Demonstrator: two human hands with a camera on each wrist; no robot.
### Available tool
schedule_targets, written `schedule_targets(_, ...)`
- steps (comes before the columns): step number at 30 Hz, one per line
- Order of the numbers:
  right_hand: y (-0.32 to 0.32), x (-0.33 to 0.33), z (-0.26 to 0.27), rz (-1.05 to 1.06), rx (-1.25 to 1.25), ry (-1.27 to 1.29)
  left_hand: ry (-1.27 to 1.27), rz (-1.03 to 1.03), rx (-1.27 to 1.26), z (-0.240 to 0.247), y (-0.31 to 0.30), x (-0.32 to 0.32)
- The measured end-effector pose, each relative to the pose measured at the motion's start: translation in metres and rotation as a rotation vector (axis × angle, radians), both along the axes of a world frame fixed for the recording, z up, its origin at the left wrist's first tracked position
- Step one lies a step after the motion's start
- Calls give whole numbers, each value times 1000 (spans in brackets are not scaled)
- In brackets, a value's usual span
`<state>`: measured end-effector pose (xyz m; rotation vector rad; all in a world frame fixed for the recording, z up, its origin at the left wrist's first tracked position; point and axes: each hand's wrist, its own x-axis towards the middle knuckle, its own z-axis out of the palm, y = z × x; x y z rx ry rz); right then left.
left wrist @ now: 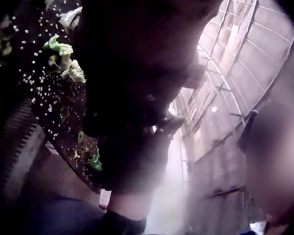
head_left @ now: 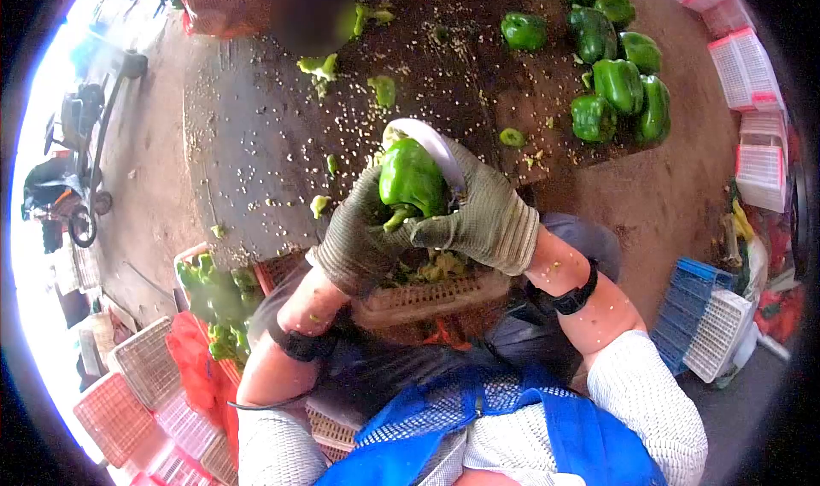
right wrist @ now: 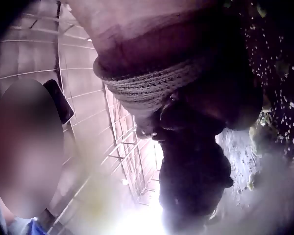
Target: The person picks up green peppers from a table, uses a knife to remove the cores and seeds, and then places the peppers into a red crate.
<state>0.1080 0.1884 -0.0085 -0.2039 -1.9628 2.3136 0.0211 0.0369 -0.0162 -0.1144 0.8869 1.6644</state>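
A glossy, blocky green bell pepper (head_left: 412,177) sits between 2 hands in grey-green knitted gloves, touching both, so neither is nearer to it. The left hand (head_left: 354,234) has its fingers clamped round the pepper's left and near side. The right hand (head_left: 485,219) holds it from the right, thumb laid across the near end; its other fingers are partly hidden behind a pale, smooth, curved strip (head_left: 437,147) arching over the pepper's far right side. I cannot tell whether those fingers grip the strip too. Both wrist views show the gloves only as dark shapes, so single fingers cannot be made out there.

The relation that handling seems to turn on is the pepper's long axis: it runs roughly away from the body, with the short, thick green stem (head_left: 398,219) at the near end, just beside the right thumb and tipped towards the left hand. The rounded far end lies beyond the thumbs, near the strip.

Under and beyond the fingers spreads a dark, flat tabletop (head_left: 248,114) strewn with pale seeds. Well apart, beyond the right fingers, whole green peppers (head_left: 617,86) lie grouped. Nearer the body than both hands is a tan, slotted plastic crate (head_left: 431,302) holding scraps.
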Motion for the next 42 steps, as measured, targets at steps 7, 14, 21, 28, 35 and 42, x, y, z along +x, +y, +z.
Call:
schedule_targets(7, 10, 17, 3, 91, 186, -33, 587, -232, -26, 13, -2, 27)
schedule_targets(14, 17, 24, 23, 155, 249, -75, 1149, -506, -57, 34, -8, 16)
schedule_targets(21, 3, 29, 26, 163, 175, -253, 529, -629, 70, 26, -10, 8)
schedule_targets(28, 6, 26, 19, 79, 277, -359, 515, -550, 26, 27, -8, 13)
schedule_targets(35, -5, 20, 19, 77, 170, -319, 795, -655, -106, 32, -6, 3)
schedule_targets(42, -16, 23, 22, 161, 34, -378, 450, -690, 17, 6, -26, 9)
